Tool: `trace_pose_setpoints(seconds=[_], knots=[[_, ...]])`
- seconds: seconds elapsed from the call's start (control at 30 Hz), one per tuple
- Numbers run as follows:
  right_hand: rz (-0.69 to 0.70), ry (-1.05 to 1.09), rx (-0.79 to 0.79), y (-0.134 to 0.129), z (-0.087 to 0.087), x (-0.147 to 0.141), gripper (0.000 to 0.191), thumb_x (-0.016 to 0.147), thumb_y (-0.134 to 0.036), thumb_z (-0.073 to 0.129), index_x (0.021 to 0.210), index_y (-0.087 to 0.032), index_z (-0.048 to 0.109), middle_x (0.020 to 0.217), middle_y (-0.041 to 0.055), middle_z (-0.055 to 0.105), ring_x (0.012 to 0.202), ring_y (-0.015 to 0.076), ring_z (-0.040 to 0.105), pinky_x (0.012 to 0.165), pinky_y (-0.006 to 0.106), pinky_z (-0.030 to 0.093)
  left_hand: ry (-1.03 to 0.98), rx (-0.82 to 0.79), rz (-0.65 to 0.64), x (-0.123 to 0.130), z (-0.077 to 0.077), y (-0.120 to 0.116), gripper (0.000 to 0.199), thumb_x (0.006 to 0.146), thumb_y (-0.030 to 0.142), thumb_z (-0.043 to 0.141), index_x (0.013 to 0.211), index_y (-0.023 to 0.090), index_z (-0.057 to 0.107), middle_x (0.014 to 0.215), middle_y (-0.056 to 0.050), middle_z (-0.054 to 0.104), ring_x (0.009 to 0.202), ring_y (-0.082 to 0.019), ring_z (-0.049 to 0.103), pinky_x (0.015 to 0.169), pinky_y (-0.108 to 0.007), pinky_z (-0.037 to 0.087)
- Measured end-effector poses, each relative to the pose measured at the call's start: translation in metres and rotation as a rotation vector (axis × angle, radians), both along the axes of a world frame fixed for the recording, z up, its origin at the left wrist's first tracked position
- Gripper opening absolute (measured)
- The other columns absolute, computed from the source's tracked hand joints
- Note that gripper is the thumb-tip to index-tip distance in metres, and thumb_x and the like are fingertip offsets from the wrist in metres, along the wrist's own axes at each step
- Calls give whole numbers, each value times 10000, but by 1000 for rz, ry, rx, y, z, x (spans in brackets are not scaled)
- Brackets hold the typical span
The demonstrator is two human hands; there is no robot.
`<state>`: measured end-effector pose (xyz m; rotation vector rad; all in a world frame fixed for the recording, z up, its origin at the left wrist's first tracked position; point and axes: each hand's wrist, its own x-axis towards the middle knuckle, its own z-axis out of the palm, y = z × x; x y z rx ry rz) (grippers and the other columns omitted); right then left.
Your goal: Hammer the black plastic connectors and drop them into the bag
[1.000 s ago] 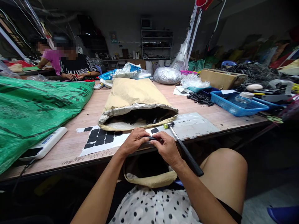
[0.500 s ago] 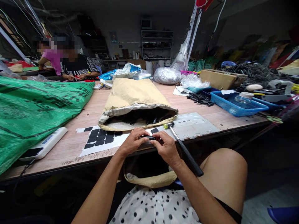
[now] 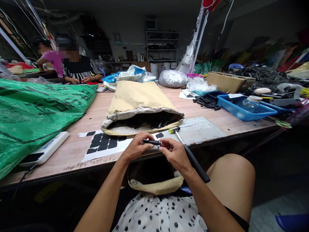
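My left hand (image 3: 137, 147) is closed around a slim black cylindrical piece (image 3: 151, 142), held level just above the table's front edge. At the piece's right end, my right hand (image 3: 174, 152) pinches its tip between thumb and forefinger; any smaller part there is too small to make out. Behind both hands a tan paper sack (image 3: 142, 96) lies with its mouth towards me, dark pieces inside it. A white sheet with black rounded-square patches (image 3: 102, 141) lies under its left front. Beside my right hand is a small hammer (image 3: 193, 158), its black handle hanging over the edge.
A green printed sack (image 3: 43, 109) and a white device with a cable (image 3: 48, 148) are at left. On the right are a grey flat sheet (image 3: 202, 130), loose black pieces (image 3: 206, 102) and a blue basket (image 3: 246, 111). Below my hands another sack (image 3: 159, 187) gapes. Two people sit at far left.
My right hand has shifted slightly right and down along the black piece, so more of it shows between my hands. My left hand stays nearly in place.
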<state>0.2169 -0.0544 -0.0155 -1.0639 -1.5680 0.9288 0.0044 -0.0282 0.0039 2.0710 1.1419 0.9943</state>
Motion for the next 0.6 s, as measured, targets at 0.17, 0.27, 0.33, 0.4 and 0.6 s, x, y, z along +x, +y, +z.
trace_pose_setpoints(seconds=[0.17,0.27,0.33,0.4,0.6], knots=[[30,46,-54,2,-5,-1,265,790,-273,721,1044,-201,751,883,25,741,766,166,661,750,295,536,-18,-38,28,1,1,-1,167,793,250,728,954,205,720,955,-21,661,947,-216,543,853,-319,389],[39,76,-91,2,-6,-4,271,790,-299,727,1043,-206,760,892,27,742,775,173,656,761,305,532,-25,-47,31,2,2,-1,164,780,254,732,935,202,720,937,-21,653,937,-215,542,856,-324,390],[51,98,-112,3,-6,-6,276,786,-310,735,1040,-207,765,907,31,748,785,180,659,765,310,531,-39,-49,26,2,1,0,163,776,255,735,929,201,717,928,-19,650,932,-212,543,862,-326,392],[60,109,-122,3,-5,-7,270,782,-318,744,1027,-207,768,925,35,755,794,185,664,772,313,527,-51,-52,18,1,1,0,166,775,261,743,926,199,716,921,-16,647,927,-209,546,864,-326,393],[85,105,-116,4,-3,-8,169,802,-317,732,926,-206,765,849,12,732,744,158,612,728,282,482,-65,-73,5,1,1,-1,164,764,253,754,918,203,728,904,-13,644,926,-208,551,872,-327,395]])
